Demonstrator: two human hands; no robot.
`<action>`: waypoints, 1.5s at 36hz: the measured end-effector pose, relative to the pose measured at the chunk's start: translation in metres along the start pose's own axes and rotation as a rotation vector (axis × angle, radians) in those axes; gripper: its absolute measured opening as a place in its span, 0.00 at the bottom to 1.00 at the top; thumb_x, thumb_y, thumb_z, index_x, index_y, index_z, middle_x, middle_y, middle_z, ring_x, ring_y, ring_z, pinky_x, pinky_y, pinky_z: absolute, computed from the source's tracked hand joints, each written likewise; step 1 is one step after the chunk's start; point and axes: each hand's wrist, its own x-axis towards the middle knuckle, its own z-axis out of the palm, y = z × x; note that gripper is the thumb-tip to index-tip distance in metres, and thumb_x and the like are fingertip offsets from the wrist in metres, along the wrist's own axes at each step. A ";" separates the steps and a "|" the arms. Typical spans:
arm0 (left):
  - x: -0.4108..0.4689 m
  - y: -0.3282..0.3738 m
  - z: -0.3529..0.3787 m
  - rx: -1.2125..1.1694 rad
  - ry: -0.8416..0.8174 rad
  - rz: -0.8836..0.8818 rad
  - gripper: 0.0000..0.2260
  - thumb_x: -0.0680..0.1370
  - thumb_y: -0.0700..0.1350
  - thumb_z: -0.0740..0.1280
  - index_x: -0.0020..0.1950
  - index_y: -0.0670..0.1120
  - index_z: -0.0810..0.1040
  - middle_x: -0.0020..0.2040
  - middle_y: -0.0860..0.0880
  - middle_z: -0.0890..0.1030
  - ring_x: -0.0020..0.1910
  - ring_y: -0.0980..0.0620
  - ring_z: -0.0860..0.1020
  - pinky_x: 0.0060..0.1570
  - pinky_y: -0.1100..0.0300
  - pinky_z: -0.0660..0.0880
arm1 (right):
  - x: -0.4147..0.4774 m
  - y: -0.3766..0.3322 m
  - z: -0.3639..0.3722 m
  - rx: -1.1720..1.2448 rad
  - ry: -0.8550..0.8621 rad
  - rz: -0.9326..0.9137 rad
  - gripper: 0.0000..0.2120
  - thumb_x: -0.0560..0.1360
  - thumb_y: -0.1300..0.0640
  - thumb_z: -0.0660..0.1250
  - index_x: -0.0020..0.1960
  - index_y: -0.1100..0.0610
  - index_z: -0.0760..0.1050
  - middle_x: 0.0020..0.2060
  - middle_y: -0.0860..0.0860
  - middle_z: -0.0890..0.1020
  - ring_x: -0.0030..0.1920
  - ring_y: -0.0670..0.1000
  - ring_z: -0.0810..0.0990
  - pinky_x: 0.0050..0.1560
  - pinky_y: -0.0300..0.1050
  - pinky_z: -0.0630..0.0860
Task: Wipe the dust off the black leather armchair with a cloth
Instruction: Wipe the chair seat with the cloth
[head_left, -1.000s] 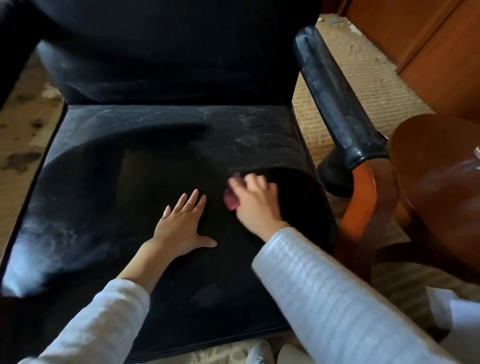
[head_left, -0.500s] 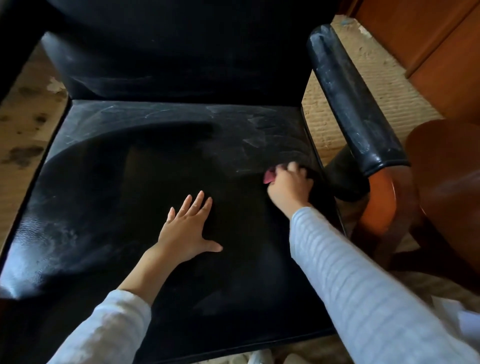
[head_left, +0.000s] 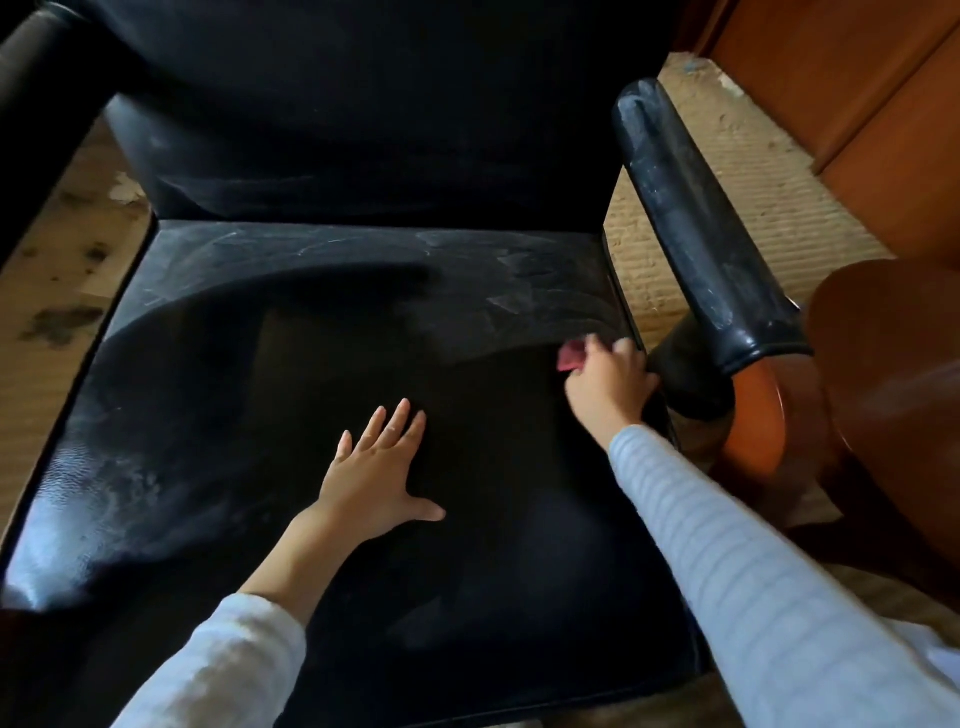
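R hand curls round a pink cloth, pressing it to the right edge of the black leather armchair seat, just beside the armrest; grey dust lies beyond it. L hand rests flat mid-seat, fingers spread, holding nothing; prob. a brace for the reach

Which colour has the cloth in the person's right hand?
Pinkish red. The cloth peeks out beside the right hand, seen in the head view.
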 end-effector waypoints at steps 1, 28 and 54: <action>0.000 0.000 0.000 0.001 0.000 0.003 0.49 0.71 0.64 0.68 0.78 0.51 0.37 0.77 0.52 0.35 0.76 0.50 0.37 0.74 0.46 0.42 | 0.009 0.007 -0.004 0.045 0.003 0.102 0.21 0.76 0.57 0.60 0.69 0.54 0.69 0.65 0.59 0.68 0.67 0.61 0.64 0.65 0.56 0.60; 0.002 0.000 -0.015 0.005 -0.066 0.007 0.42 0.75 0.61 0.64 0.77 0.52 0.39 0.78 0.52 0.37 0.77 0.50 0.39 0.74 0.47 0.46 | -0.010 -0.026 0.012 0.056 -0.013 -0.232 0.23 0.75 0.56 0.61 0.70 0.49 0.68 0.62 0.56 0.70 0.63 0.61 0.68 0.59 0.54 0.64; -0.002 0.003 -0.009 -0.016 -0.030 0.008 0.39 0.77 0.59 0.63 0.78 0.55 0.40 0.78 0.53 0.37 0.76 0.52 0.38 0.74 0.48 0.44 | -0.066 -0.116 0.044 0.000 -0.165 -0.640 0.24 0.76 0.55 0.61 0.72 0.54 0.65 0.67 0.54 0.68 0.65 0.59 0.66 0.63 0.57 0.61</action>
